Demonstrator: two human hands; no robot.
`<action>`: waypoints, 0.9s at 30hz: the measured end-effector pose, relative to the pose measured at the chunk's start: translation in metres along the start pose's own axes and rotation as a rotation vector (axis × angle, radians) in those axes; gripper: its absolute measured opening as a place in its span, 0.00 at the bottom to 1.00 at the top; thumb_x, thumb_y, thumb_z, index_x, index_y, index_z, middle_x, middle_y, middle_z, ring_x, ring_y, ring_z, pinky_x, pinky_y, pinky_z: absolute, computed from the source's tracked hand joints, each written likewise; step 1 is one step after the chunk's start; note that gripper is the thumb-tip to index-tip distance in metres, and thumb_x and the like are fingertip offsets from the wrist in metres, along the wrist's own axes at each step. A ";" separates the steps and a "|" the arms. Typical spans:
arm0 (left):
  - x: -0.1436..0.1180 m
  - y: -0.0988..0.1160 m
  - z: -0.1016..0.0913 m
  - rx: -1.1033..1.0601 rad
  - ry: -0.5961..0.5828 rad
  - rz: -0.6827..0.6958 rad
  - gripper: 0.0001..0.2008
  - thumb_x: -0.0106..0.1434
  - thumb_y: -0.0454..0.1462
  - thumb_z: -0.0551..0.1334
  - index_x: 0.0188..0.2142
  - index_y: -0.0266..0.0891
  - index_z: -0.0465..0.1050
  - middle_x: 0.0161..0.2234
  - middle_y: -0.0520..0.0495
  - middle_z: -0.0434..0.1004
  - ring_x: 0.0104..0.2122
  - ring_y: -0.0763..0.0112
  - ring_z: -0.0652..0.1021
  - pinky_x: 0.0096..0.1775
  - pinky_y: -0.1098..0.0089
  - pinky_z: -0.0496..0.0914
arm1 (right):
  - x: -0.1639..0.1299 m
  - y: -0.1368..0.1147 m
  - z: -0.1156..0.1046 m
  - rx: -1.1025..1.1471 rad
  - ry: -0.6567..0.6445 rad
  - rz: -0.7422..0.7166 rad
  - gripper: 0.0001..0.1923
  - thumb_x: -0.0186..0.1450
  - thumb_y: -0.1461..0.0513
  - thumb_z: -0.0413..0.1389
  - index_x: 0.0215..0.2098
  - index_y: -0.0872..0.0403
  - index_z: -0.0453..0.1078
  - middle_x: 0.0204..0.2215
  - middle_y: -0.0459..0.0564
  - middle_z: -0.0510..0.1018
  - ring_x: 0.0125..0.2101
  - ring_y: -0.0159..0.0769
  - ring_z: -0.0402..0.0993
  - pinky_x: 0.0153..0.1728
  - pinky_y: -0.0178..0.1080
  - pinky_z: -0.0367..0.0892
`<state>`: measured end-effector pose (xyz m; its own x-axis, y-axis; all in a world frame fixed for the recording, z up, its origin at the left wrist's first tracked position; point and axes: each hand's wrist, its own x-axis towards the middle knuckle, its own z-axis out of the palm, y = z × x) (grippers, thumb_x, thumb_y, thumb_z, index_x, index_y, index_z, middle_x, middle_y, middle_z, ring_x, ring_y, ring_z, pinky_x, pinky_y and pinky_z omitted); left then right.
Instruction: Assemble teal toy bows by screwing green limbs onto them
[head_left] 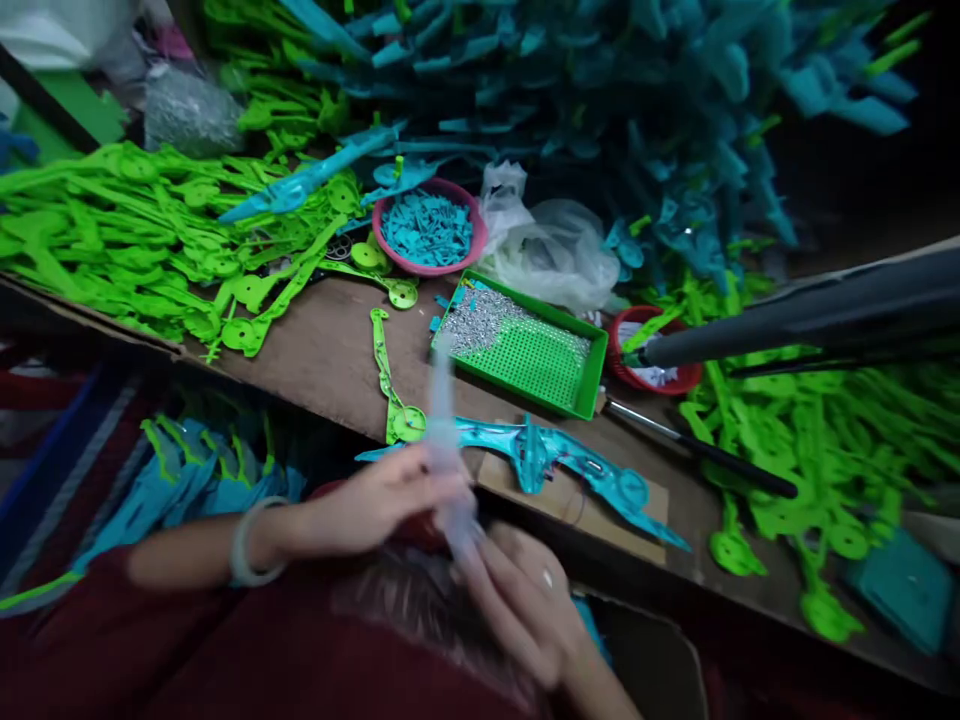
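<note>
tray [570, 395] sits on the table [330, 350], bowl [472, 245] behind it, hands [390, 500] in front.

bench: brown worktop [330, 350] | light: dim | far right: dark, unclear

A pale, blurred tube [448, 450] is held upright between the left hand [375, 500] and the right hand [525, 590], above a teal plastic piece [555, 460] laid on cardboard [592, 505]. Behind it, a green tray [592, 375] of small silver parts and a pink bowl [474, 245] of teal bits are seen on the table [322, 350].
</note>
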<state>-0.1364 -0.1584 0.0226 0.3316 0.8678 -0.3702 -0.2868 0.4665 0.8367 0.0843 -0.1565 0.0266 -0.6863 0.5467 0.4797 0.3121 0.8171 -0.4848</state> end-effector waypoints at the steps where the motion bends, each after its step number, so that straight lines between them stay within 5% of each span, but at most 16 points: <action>1: -0.007 0.004 -0.018 0.045 0.184 0.050 0.18 0.63 0.50 0.62 0.40 0.37 0.71 0.29 0.52 0.71 0.26 0.76 0.69 0.32 0.73 0.66 | 0.011 0.004 0.017 -0.023 0.073 -0.020 0.18 0.69 0.61 0.54 0.57 0.50 0.65 0.39 0.52 0.78 0.37 0.38 0.74 0.36 0.41 0.73; 3: -0.021 0.014 -0.058 0.171 0.510 0.165 0.17 0.62 0.49 0.64 0.38 0.37 0.72 0.29 0.52 0.71 0.27 0.74 0.69 0.32 0.73 0.65 | 0.040 0.019 0.052 -0.091 0.166 0.059 0.22 0.68 0.57 0.55 0.58 0.56 0.62 0.40 0.57 0.77 0.39 0.43 0.73 0.38 0.45 0.73; 5: -0.031 0.024 -0.093 0.304 0.605 0.180 0.18 0.62 0.50 0.63 0.39 0.36 0.74 0.31 0.50 0.73 0.29 0.73 0.71 0.32 0.73 0.65 | 0.068 0.033 0.085 -0.161 0.060 0.217 0.23 0.67 0.54 0.56 0.55 0.59 0.65 0.42 0.61 0.75 0.42 0.47 0.71 0.40 0.49 0.73; 8: -0.032 0.032 -0.118 0.471 0.464 0.126 0.19 0.64 0.49 0.61 0.45 0.37 0.75 0.33 0.49 0.75 0.30 0.72 0.71 0.34 0.72 0.66 | 0.093 0.045 0.118 -0.232 -0.183 0.314 0.19 0.67 0.56 0.56 0.51 0.60 0.69 0.41 0.61 0.74 0.44 0.52 0.69 0.39 0.51 0.72; 10: -0.024 0.029 -0.120 0.484 0.359 0.093 0.20 0.65 0.49 0.60 0.46 0.36 0.74 0.31 0.50 0.75 0.29 0.73 0.72 0.34 0.72 0.68 | 0.096 0.048 0.127 -0.256 -0.230 0.334 0.17 0.68 0.59 0.54 0.52 0.59 0.69 0.39 0.60 0.74 0.43 0.51 0.68 0.39 0.51 0.71; 19: 0.013 0.004 -0.130 0.212 0.285 -0.045 0.17 0.63 0.48 0.62 0.38 0.35 0.69 0.28 0.50 0.76 0.29 0.72 0.76 0.33 0.71 0.72 | 0.084 0.058 0.126 -0.205 -0.232 0.285 0.15 0.70 0.63 0.47 0.52 0.57 0.69 0.35 0.56 0.73 0.38 0.45 0.67 0.37 0.46 0.68; 27: 0.021 0.023 -0.132 0.330 0.052 -0.035 0.21 0.66 0.42 0.59 0.56 0.39 0.67 0.47 0.43 0.77 0.42 0.67 0.78 0.44 0.65 0.74 | 0.089 0.061 0.123 -0.009 -0.198 0.377 0.14 0.68 0.66 0.50 0.52 0.55 0.67 0.38 0.55 0.73 0.41 0.44 0.68 0.41 0.46 0.71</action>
<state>-0.2545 -0.1074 -0.0191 0.2878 0.8635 -0.4141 0.0337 0.4230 0.9055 -0.0385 -0.0801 -0.0498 -0.6358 0.7626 0.1193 0.5706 0.5684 -0.5928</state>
